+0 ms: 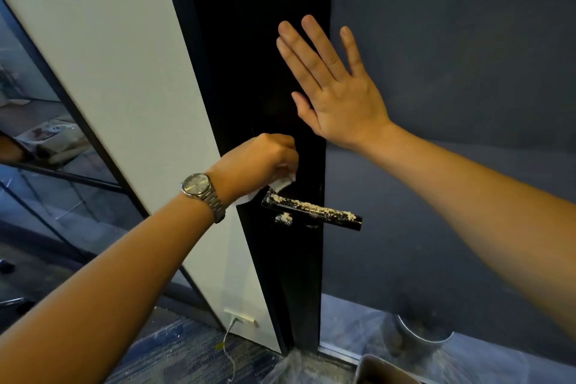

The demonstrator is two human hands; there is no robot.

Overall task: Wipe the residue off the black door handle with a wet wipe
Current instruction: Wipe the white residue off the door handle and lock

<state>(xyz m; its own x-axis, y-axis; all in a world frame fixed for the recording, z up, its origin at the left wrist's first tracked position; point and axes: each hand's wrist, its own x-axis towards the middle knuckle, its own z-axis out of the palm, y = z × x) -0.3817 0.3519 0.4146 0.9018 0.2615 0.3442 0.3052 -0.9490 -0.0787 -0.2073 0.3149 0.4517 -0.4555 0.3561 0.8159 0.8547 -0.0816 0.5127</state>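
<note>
Your left hand [265, 162] is curled round a bunched white wet wipe [282, 183], which hangs out below the fingers just above the pivot end of the black door handle [311, 212]. Whether the wipe touches the metal yet is hard to tell. Your right hand [330, 93] holds nothing: its fingers are straight and spread, and the palm seems to lie flat where the black door [249, 40] meets the blue-grey panel [452, 56], well above the handle.

The handle sits low on the door near its right edge, and its free end juts out past that edge. Pale crumbly residue [314, 207] runs along almost the whole top of the lever, so wiping has barely begun. A smaller clump [284, 218] clings just beneath the pivot.

Brace the door with your right palm so it does not swing. Open out more of the wipe and wrap it over the lever rather than dabbing with a corner. Draw it in one firm stroke from the pivot out to the free end, since the crumbs will likely smear if you scrub back and forth. Fold to a clean face, then work under the lever and round the lower clump. Press lightly downward only, or the lever may turn.
</note>
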